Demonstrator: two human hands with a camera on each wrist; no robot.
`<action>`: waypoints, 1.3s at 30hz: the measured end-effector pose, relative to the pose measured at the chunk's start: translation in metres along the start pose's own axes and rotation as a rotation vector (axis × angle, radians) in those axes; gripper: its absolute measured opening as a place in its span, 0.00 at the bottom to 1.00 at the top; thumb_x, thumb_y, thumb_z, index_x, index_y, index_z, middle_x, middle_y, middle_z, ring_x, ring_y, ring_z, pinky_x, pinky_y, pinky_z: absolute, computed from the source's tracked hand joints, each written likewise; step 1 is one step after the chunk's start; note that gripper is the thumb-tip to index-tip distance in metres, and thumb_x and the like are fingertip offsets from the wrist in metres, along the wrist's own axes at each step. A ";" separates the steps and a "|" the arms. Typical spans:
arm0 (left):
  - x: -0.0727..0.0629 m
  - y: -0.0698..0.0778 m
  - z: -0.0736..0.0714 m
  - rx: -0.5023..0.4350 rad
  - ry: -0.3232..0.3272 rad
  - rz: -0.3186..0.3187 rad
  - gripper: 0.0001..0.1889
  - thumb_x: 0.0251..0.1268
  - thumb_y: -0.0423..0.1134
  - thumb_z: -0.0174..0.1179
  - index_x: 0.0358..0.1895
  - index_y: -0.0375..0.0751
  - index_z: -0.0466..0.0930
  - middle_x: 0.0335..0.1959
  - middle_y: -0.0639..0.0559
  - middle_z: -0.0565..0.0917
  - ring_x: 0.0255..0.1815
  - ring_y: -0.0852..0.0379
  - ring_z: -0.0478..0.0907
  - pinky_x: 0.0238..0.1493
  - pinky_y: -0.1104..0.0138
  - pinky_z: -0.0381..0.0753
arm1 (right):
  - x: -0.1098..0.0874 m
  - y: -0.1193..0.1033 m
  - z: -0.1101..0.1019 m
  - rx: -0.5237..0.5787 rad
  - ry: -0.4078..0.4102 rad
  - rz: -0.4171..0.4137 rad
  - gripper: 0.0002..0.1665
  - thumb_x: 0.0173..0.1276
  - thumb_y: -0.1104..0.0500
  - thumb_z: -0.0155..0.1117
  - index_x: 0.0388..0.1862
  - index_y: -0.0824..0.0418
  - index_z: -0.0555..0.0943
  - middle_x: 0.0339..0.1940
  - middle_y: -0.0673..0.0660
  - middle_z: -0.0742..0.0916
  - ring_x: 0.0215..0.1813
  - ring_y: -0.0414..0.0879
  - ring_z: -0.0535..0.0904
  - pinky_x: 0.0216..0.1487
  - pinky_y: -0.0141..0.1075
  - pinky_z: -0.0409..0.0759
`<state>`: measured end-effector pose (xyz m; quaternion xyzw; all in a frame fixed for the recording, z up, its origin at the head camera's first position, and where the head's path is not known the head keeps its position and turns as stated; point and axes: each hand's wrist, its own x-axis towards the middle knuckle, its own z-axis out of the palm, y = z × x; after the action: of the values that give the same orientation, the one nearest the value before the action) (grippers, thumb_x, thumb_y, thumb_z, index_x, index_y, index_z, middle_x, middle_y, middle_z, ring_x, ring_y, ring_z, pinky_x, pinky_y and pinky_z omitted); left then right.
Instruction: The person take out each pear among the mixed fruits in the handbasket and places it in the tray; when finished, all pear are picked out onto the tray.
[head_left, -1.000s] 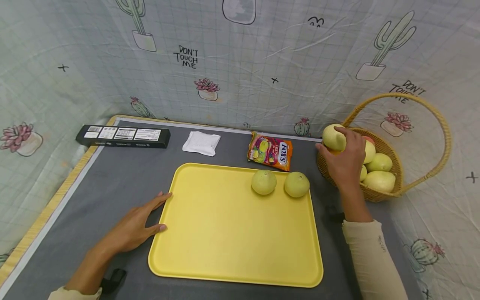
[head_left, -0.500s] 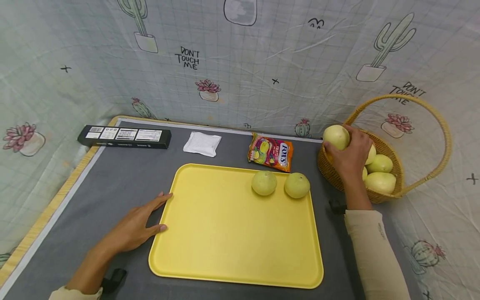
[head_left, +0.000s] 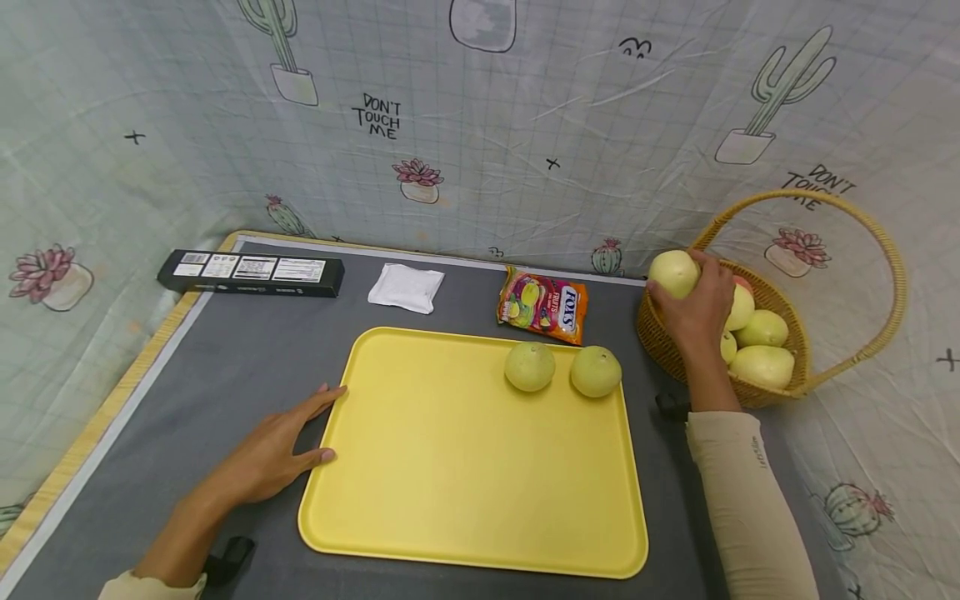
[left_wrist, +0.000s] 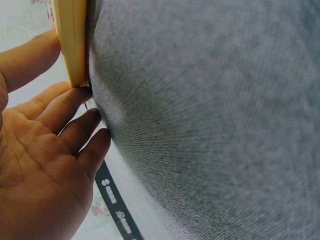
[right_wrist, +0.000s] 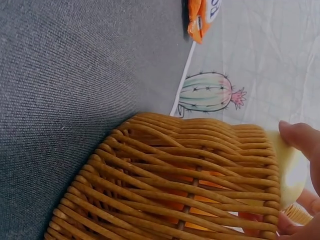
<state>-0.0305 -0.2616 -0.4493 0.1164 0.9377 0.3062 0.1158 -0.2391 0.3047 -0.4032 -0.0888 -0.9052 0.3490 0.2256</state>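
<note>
The right hand (head_left: 696, 310) pinches a pale fruit (head_left: 672, 273) at ten o'clock on the basket (head_left: 661, 340). The left hand (head_left: 272, 454), fingers spread, touches the tray (head_left: 465, 467) at its nine-o'clock edge. Two green fruits (head_left: 529, 367) (head_left: 596, 372) sit on it toward one and two o'clock, near a candy bag (head_left: 542, 305).

Can see only part of the pale fruit (head_left: 671, 273), covered on its right side by the right hand (head_left: 701, 310). Cannot make out more than orange and yellow patches through the weave of the basket (right_wrist: 200, 129), cut off in the right wrist view. Cannot read the black box (head_left: 251, 273) at far left — print too small. Can follow left sleeve (head_left: 150, 587) and right sleeve (head_left: 753, 508) only to the head view's near edge — cut off there, like the yellow tray (left_wrist: 75, 40) in the left wrist view.
</note>
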 end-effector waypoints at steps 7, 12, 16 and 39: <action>0.001 -0.001 0.000 0.001 -0.003 -0.001 0.48 0.65 0.42 0.76 0.85 0.52 0.58 0.84 0.30 0.60 0.80 0.25 0.64 0.69 0.30 0.71 | -0.010 -0.008 -0.005 0.050 0.022 -0.035 0.46 0.64 0.50 0.81 0.78 0.56 0.72 0.73 0.68 0.74 0.72 0.66 0.68 0.73 0.63 0.64; 0.001 0.000 0.000 0.002 -0.006 -0.010 0.49 0.65 0.42 0.76 0.86 0.52 0.58 0.85 0.30 0.59 0.81 0.25 0.64 0.70 0.30 0.70 | -0.019 -0.022 -0.009 0.101 0.041 -0.115 0.45 0.62 0.52 0.83 0.76 0.56 0.74 0.70 0.68 0.77 0.67 0.63 0.73 0.70 0.56 0.69; 0.002 0.001 0.000 0.005 -0.012 -0.024 0.49 0.65 0.42 0.76 0.86 0.53 0.57 0.85 0.31 0.59 0.81 0.25 0.63 0.70 0.29 0.69 | -0.028 -0.036 -0.012 0.137 0.044 -0.160 0.44 0.61 0.53 0.84 0.75 0.56 0.76 0.68 0.65 0.79 0.62 0.55 0.77 0.62 0.40 0.76; 0.001 0.002 0.000 -0.013 -0.002 -0.016 0.48 0.64 0.45 0.76 0.85 0.51 0.59 0.84 0.30 0.60 0.80 0.25 0.63 0.69 0.29 0.70 | -0.088 -0.107 0.020 0.229 -0.228 -0.438 0.43 0.58 0.58 0.87 0.72 0.59 0.78 0.65 0.66 0.81 0.63 0.60 0.79 0.62 0.58 0.84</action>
<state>-0.0310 -0.2599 -0.4488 0.1085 0.9364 0.3113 0.1199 -0.1706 0.1855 -0.3746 0.1750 -0.8770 0.3998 0.2010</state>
